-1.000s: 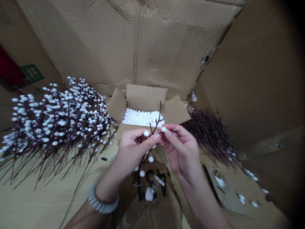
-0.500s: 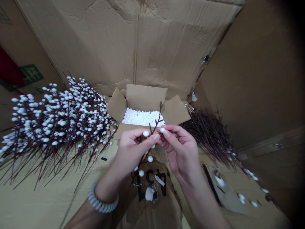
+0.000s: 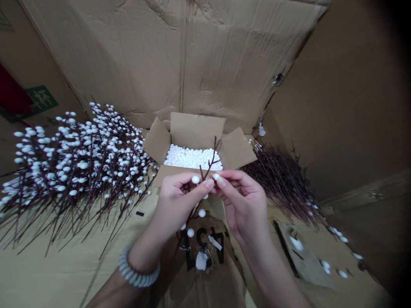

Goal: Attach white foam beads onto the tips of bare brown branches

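In front of the open brown cardboard box point(image 3: 196, 128), the left hand point(image 3: 181, 201) closes narrowly on a thin dark twig with white foam balls point(image 3: 206, 168), and the right hand point(image 3: 245, 209) pinches one small white foam ball point(image 3: 216, 176) between its fingertips.

Left hand point(image 3: 180, 205): palm turned toward the wearer, fingers point(image 3: 188, 182) curled, thumb pressed inward. Right hand point(image 3: 244, 209): just beside left hand, fingers bent, fingertips almost touching it.

A chunky, pale, ribbed coil bracelet point(image 3: 138, 268), perhaps plastic, circles the wrist just below the slender bare left hand point(image 3: 181, 201); beside that hand, the bare right hand point(image 3: 245, 209) shows short, unpainted fingernails point(image 3: 221, 182).
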A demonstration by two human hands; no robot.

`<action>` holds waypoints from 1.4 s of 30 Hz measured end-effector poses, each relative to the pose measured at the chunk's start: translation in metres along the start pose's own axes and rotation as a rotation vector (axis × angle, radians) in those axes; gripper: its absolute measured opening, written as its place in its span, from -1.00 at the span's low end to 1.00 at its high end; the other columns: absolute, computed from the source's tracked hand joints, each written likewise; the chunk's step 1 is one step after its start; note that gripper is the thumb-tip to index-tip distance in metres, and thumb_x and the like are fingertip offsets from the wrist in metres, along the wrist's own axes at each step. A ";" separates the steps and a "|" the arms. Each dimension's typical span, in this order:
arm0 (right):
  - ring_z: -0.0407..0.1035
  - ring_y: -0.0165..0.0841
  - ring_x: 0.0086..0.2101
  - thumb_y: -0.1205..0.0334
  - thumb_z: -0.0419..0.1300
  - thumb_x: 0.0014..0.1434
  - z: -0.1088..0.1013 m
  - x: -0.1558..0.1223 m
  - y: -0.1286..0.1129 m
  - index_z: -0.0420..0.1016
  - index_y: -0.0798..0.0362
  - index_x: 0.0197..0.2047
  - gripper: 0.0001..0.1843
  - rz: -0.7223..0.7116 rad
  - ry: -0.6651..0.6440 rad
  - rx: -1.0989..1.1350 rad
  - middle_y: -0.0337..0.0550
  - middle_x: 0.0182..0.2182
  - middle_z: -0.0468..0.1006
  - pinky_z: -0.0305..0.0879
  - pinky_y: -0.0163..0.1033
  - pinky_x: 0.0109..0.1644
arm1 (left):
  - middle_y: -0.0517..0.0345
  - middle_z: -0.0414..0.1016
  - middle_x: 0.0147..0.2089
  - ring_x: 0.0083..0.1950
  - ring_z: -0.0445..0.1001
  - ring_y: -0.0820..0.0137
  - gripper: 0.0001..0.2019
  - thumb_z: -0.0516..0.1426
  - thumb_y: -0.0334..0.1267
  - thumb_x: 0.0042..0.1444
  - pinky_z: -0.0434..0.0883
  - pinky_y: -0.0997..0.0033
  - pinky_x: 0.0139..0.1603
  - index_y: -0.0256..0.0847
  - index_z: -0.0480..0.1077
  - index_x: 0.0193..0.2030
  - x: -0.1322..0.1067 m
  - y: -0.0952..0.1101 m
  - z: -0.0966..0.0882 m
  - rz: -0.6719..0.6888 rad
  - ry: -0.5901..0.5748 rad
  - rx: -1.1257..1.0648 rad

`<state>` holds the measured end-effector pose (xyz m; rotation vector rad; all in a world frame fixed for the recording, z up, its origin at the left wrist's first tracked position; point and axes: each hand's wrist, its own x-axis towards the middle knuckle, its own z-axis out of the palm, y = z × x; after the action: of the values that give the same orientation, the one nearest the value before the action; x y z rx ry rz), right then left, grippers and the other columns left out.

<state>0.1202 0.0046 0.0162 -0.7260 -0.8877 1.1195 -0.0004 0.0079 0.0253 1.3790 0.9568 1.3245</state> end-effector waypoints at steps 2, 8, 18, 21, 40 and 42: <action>0.51 -0.50 -0.49 0.37 0.35 -0.06 -0.001 0.000 0.001 0.61 -0.01 -0.43 -0.92 -0.012 -0.001 -0.029 -0.27 -0.49 0.63 0.51 -0.43 -0.36 | 0.21 0.37 -0.60 -0.50 0.31 0.46 -0.81 0.21 -0.28 0.02 0.25 0.47 -0.49 -0.22 0.48 -0.58 0.000 0.001 0.000 0.000 0.004 0.002; 0.51 -0.52 -0.48 0.38 0.34 -0.04 -0.005 -0.001 0.003 0.61 -0.04 -0.41 -0.89 -0.034 -0.034 -0.055 -0.30 -0.47 0.64 0.50 -0.46 -0.34 | 0.23 0.33 -0.61 -0.53 0.27 0.48 -0.79 0.22 -0.26 0.01 0.23 0.48 -0.51 -0.23 0.46 -0.61 0.001 0.000 0.000 -0.017 0.013 -0.004; 0.51 -0.54 -0.43 0.34 0.34 0.00 -0.002 0.000 0.003 0.60 -0.05 -0.39 -0.91 -0.036 -0.037 -0.053 -0.32 -0.44 0.64 0.48 -0.47 -0.30 | 0.27 0.31 -0.62 -0.55 0.24 0.52 -0.80 0.25 -0.25 -0.08 0.22 0.52 -0.52 -0.24 0.41 -0.63 0.002 -0.002 0.003 -0.097 0.066 -0.121; 0.51 -0.50 -0.44 0.32 0.34 -0.01 -0.001 0.001 -0.001 0.59 -0.03 -0.38 -0.92 -0.005 -0.040 -0.070 -0.30 -0.47 0.62 0.49 -0.41 -0.30 | 0.22 0.41 -0.54 -0.49 0.32 0.51 -0.87 0.26 -0.28 -0.12 0.28 0.52 -0.46 -0.24 0.45 -0.58 0.001 -0.001 0.004 -0.123 0.059 -0.206; 0.49 -0.28 -0.26 0.37 0.24 0.02 -0.013 0.130 0.006 0.58 0.08 -0.27 -0.84 -0.048 -0.698 -1.662 -0.09 -0.30 0.64 0.30 -0.29 -0.19 | 0.21 0.45 -0.53 -0.55 0.28 0.55 -0.86 0.26 -0.29 -0.15 0.14 0.58 -0.59 -0.24 0.41 -0.60 0.007 0.005 -0.005 -0.159 0.091 -0.322; 0.49 -0.25 -0.25 0.35 0.28 -0.01 -0.009 0.138 0.017 0.59 0.06 -0.27 -0.82 -0.020 -0.768 -1.735 -0.09 -0.29 0.64 0.28 -0.29 -0.23 | 0.22 0.43 -0.54 -0.54 0.28 0.54 -0.86 0.25 -0.29 -0.14 0.15 0.57 -0.58 -0.24 0.41 -0.61 0.007 0.005 -0.006 -0.149 0.080 -0.304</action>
<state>0.1454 0.1407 0.0289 -1.6517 -2.5667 0.3001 -0.0059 0.0145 0.0314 1.0117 0.8528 1.3555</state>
